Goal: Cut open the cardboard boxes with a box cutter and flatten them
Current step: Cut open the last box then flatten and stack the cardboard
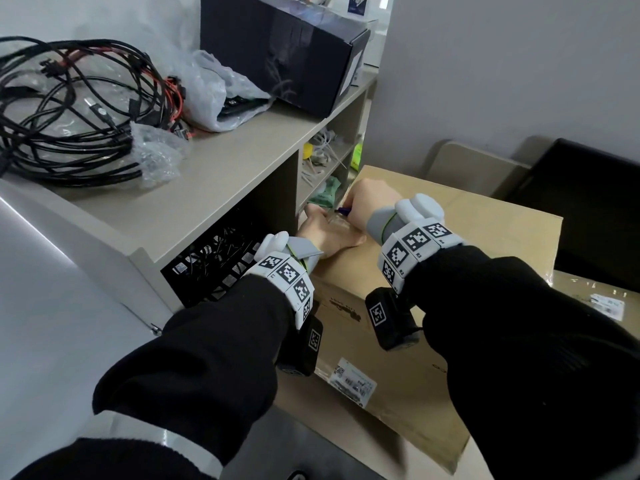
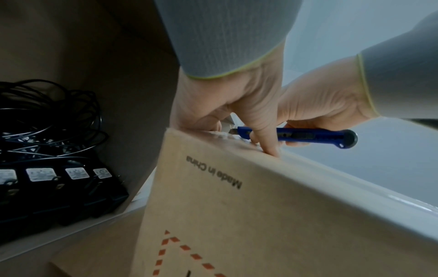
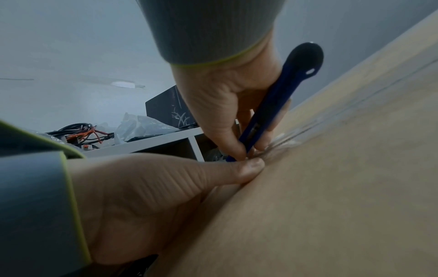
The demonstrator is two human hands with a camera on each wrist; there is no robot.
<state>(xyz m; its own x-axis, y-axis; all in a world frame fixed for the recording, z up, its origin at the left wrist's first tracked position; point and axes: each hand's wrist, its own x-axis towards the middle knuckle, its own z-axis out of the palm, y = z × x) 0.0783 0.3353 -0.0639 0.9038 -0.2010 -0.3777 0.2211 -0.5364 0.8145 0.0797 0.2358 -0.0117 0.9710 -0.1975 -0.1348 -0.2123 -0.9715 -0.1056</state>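
Observation:
A large brown cardboard box (image 1: 450, 244) stands in front of me, its top seam sealed with clear tape (image 3: 355, 108). My left hand (image 1: 323, 232) grips the box's far left top corner, thumb (image 3: 249, 166) pressed on the top face and fingers hidden over the edge. Just beside it, my right hand (image 1: 372, 202) holds a blue box cutter (image 2: 296, 135). The cutter's short blade (image 2: 233, 132) points at the taped corner near the left thumb. In the head view only a sliver of the blue cutter (image 1: 344, 211) shows between the hands.
A beige shelf unit (image 1: 214, 188) stands close on the left, carrying tangled cables (image 1: 69, 116), plastic bags (image 1: 214, 91) and a black carton (image 1: 287, 46). A black crate of power adapters (image 1: 214, 265) fills its lower bay. A second taped box (image 1: 595, 299) and a black chair (image 1: 588, 202) are on the right.

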